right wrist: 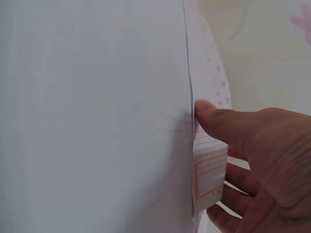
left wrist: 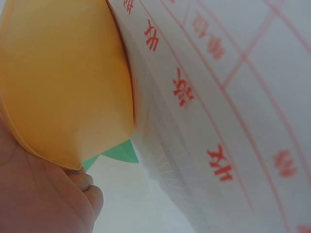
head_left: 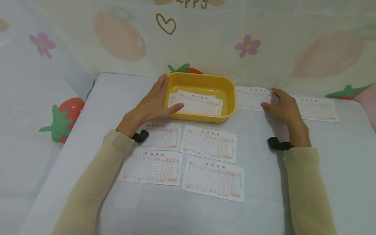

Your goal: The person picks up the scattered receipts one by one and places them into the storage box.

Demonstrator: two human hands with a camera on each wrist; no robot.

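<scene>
Slips, at least eight: four on the table, two or more overlapping inside the tray, two right of it. Left sleeve and black wrist piece cover part of the two leftmost slips. Left hand: grasping the tray's left end, thumb over the rim, fingers outside. Tray: one, yellow; exact count within cannot be told. In front of it, the four slips lie in two rows of two. Right hand: pinching the right end of one slip just beside the tray. Last slip: far right, left part hidden by that hand. Backdrop stands close behind.
</scene>
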